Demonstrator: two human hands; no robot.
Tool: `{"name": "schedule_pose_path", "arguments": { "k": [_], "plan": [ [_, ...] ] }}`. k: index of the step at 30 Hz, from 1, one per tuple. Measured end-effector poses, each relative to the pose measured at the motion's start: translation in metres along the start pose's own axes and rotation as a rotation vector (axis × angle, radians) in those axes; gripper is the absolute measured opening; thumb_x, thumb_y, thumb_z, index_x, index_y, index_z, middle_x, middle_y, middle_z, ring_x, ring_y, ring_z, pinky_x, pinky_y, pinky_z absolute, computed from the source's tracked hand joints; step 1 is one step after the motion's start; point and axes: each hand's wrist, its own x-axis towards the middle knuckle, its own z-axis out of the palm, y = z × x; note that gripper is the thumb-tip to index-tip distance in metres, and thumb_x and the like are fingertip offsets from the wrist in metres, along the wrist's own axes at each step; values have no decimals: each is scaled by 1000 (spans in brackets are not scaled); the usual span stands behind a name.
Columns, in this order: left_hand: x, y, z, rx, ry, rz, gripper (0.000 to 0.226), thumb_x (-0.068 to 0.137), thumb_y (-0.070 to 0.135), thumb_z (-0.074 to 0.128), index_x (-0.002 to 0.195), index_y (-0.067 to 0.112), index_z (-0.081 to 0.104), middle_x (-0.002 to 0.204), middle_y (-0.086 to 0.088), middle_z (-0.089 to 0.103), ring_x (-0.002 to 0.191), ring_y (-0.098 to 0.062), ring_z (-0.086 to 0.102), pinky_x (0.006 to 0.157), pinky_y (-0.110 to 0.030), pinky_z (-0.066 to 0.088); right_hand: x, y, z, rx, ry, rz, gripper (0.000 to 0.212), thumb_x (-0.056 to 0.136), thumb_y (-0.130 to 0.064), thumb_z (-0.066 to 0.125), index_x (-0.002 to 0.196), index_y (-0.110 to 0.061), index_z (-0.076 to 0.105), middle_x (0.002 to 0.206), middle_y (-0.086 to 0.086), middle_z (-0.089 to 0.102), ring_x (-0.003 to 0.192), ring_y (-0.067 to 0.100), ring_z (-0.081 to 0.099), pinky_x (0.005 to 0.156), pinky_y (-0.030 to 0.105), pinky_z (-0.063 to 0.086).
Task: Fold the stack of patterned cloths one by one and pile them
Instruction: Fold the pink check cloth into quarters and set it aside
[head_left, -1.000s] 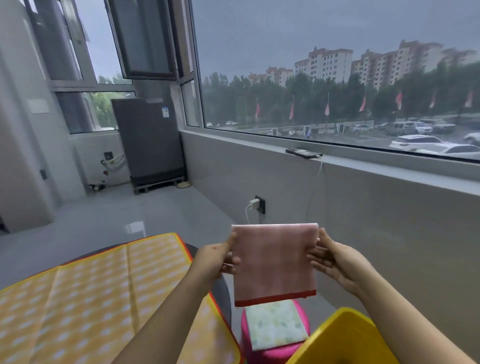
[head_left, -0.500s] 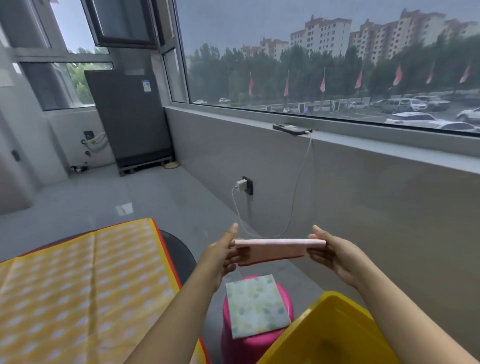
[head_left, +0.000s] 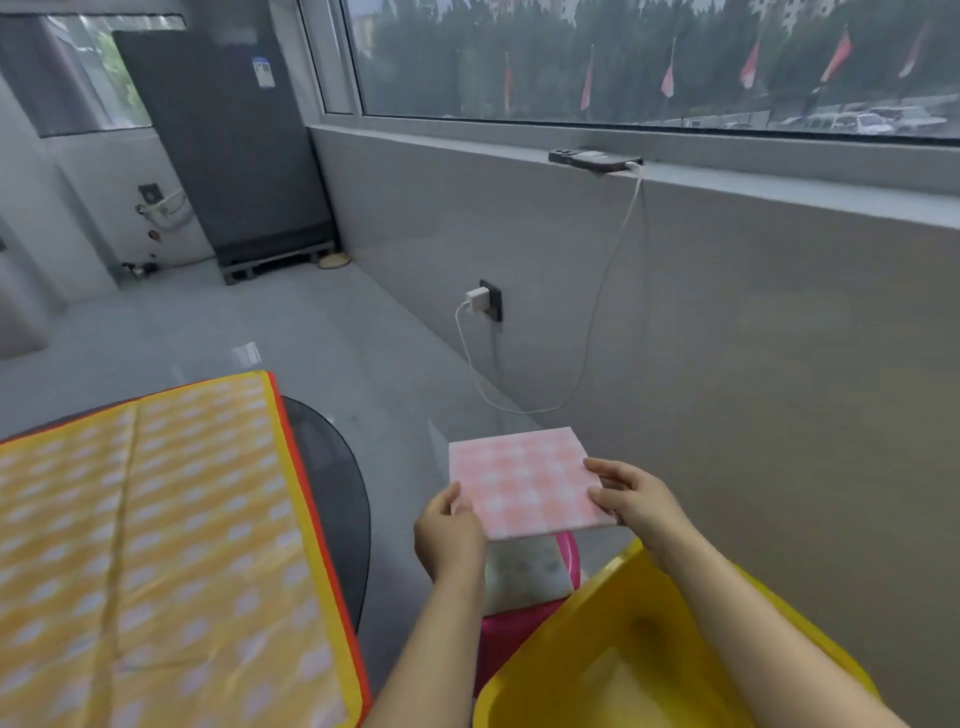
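Observation:
A folded pink checked cloth (head_left: 524, 480) lies flat and level in the air between my hands. My left hand (head_left: 449, 535) grips its near left corner, thumb on top. My right hand (head_left: 631, 499) pinches its right edge. Just below it a folded pale floral cloth (head_left: 527, 569) rests on a pink stool (head_left: 511, 631); the pink cloth and my left arm hide much of it.
A yellow tub (head_left: 618, 670) stands at the lower right under my right arm. A yellow checked cloth (head_left: 156, 545) covers the dark round table (head_left: 332, 483) on the left. A charger cable (head_left: 597, 322) hangs from the phone (head_left: 595, 158) on the sill.
The pink cloth hung upright a second ago. Both hands tipped it flat and lowered it over the stool with the floral cloth. My view tilted down.

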Motion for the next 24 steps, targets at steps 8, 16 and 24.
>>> {"name": "schedule_pose_path", "arguments": {
  "k": [8,16,24],
  "plan": [
    [23,-73,1,84,50,37,40,97,1,41,129,21,56,136,2,52,124,-20,51,105,-34,42,28,57,33,-307,-43,-11,52,88,0,52,134,-22,49,94,-10,52,64,0,46,51,4,38],
    [54,-134,-19,357,-30,150,40,91,9,57,130,18,57,135,-2,53,125,-21,47,105,-33,38,42,108,60,-556,-139,-10,61,84,4,47,141,-18,40,147,1,37,135,13,33,104,15,23],
    [56,-143,-22,452,-81,206,43,90,19,62,132,19,55,138,0,51,130,-17,41,107,-30,33,48,122,69,-619,-17,-30,63,79,3,46,139,-18,44,141,0,42,128,16,42,95,21,34]
  ]
}}
